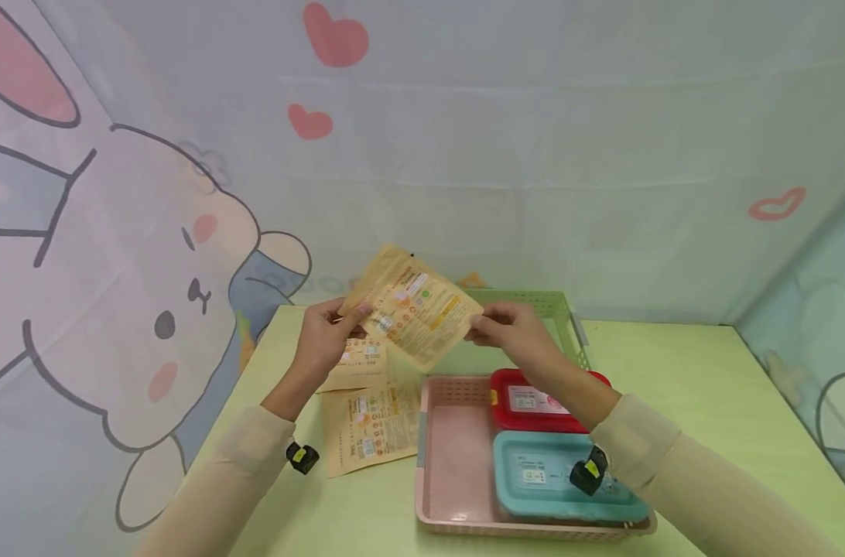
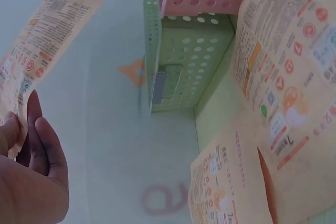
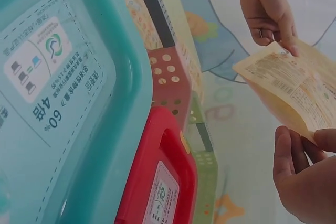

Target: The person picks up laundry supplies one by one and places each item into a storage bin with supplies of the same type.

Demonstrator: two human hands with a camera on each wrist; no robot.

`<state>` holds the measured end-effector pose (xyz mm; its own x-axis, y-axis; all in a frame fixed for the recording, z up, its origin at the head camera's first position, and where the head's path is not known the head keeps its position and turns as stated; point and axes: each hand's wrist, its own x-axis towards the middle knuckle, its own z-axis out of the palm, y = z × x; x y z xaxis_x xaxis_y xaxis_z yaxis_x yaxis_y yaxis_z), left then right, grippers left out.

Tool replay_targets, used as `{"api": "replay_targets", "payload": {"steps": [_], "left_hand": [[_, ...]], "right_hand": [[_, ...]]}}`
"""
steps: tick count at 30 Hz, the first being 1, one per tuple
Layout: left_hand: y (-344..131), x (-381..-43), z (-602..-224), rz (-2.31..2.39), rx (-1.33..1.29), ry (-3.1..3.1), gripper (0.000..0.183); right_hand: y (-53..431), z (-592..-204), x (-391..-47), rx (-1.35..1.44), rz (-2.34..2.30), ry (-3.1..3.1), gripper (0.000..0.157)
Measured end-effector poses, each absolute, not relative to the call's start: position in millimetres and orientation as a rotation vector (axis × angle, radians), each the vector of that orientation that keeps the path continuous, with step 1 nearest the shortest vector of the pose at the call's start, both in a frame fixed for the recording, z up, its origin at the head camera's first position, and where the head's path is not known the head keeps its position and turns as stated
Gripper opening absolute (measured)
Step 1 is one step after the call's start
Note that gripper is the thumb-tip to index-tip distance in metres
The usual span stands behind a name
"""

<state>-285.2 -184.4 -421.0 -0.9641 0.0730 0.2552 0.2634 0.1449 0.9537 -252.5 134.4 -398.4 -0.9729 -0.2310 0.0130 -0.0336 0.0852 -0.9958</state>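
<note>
A yellowish-tan printed pouch (image 1: pixel 422 309) is held up, tilted, above the table's back part. My left hand (image 1: pixel 327 333) pinches its left corner between thumb and fingers. On the opposite corner, my right hand (image 1: pixel 516 333) pinches the edge. The left wrist view shows the pouch (image 2: pixel 44 40) edge-on, the left hand (image 2: pixel 37 166) gripping its lower end. In the right wrist view the right hand (image 3: pixel 310 177) holds the near edge. Two similar pouches lie on the table at left: a nearer pouch (image 1: pixel 370 429) and a farther pouch (image 1: pixel 356 363).
A pink basket (image 1: pixel 457 464) holds a red-lidded box (image 1: pixel 541 422) and a teal-lidded box (image 1: pixel 527 495) on its right side. Behind it stands a green basket (image 1: pixel 534 298). The light green table (image 1: pixel 673 387) meets a printed cloth backdrop at the back.
</note>
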Motion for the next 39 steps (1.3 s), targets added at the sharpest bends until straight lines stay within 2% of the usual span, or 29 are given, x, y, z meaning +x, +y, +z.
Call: {"api": "replay_targets", "payload": {"steps": [6, 15, 28, 39], "left_hand": [[-173, -285, -424, -1.971, -0.318, -2.21, 0.034], [-154, -283, -432, -2.003, -0.323, -2.128, 0.032], [-141, -277, -432, -1.905, -0.445, -2.381, 0.032], [-128, -280, -426, -1.894, -0.555, -2.465, 0.038]], "right_hand": [[136, -401, -252, -0.236, -2.065, 2.182, 0.026], [144, -401, -252, -0.119, -2.107, 2.216, 0.033], [169, -403, -258, -0.122, -2.0, 2.4, 0.029], [186, -395, -259, -0.098, -1.935, 2.461, 0.035]]}}
